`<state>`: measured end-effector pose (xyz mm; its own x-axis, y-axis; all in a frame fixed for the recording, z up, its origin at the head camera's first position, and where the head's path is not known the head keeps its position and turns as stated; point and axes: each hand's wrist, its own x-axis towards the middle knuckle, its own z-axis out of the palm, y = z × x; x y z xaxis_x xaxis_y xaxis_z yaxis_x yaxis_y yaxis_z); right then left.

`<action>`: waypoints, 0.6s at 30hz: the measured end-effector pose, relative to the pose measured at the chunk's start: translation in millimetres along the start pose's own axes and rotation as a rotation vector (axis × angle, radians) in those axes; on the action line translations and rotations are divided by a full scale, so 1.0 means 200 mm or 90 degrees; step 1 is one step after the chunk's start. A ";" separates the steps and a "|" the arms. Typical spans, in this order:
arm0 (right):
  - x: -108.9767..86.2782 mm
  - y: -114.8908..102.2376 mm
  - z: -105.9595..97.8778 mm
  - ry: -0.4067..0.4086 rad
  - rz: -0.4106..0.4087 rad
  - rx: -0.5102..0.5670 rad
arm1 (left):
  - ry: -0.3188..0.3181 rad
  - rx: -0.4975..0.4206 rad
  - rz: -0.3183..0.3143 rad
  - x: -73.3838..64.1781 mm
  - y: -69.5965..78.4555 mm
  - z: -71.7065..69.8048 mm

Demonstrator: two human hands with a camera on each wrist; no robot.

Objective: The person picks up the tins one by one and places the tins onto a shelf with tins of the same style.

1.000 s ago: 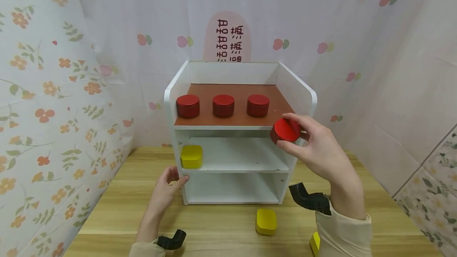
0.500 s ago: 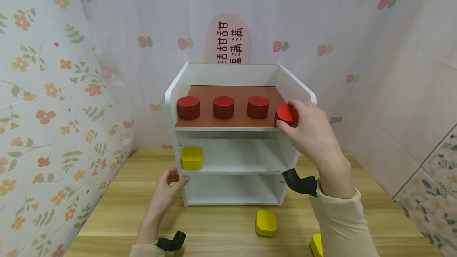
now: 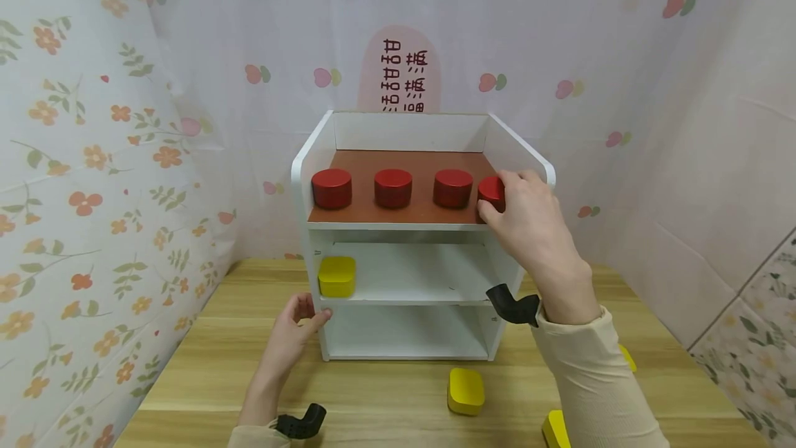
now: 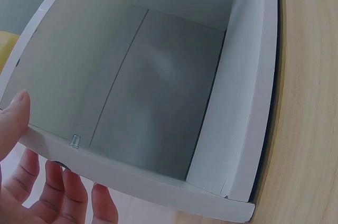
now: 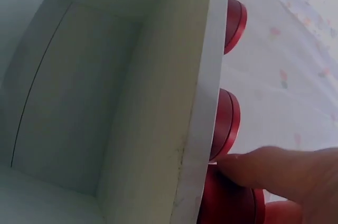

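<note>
My right hand [image 3: 536, 223] holds a round red tin [image 3: 490, 191] between thumb and fingers at the right end of the shelf unit's brown top. In the right wrist view the thumb presses the side of this tin [image 5: 229, 203], close beside its neighbour. Three matching red tins stand in a row to its left, the nearest being a red tin [image 3: 452, 189]. My left hand [image 3: 291, 337] grips the left side panel of the white shelf unit [image 3: 404, 226] low down. In the left wrist view the thumb lies inside the panel [image 4: 137, 184] and the fingers outside.
A yellow rounded-square box [image 3: 337, 276] sits at the left of the middle shelf. On the wooden table [image 3: 385, 406] lie a yellow box [image 3: 465, 390] in front of the unit, another yellow box [image 3: 555, 428] by the right sleeve, and a partly hidden yellow piece [image 3: 628, 358].
My right hand has carried the red tin from in front of the top shelf's edge up and back onto its right end. My left hand stays on the side panel.
</note>
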<state>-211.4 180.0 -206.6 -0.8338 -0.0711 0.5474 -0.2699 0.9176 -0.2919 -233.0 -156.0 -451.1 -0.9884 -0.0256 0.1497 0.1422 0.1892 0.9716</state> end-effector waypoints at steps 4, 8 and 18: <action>0.00 0.00 0.01 0.023 -0.001 -0.012 | 0.001 -0.003 0.000 0.00 0.01 0.00; -0.01 0.00 0.02 0.049 -0.006 -0.025 | -0.001 -0.009 0.003 0.00 0.01 0.01; -0.03 0.00 0.06 0.124 -0.056 -0.040 | -0.002 -0.011 0.007 0.00 0.00 0.00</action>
<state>-212.2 176.3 -218.7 -0.6978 -0.0798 0.7119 -0.3014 0.9342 -0.1907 -233.3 -155.7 -451.0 -0.9868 -0.0202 0.1605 0.1547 0.1719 0.9729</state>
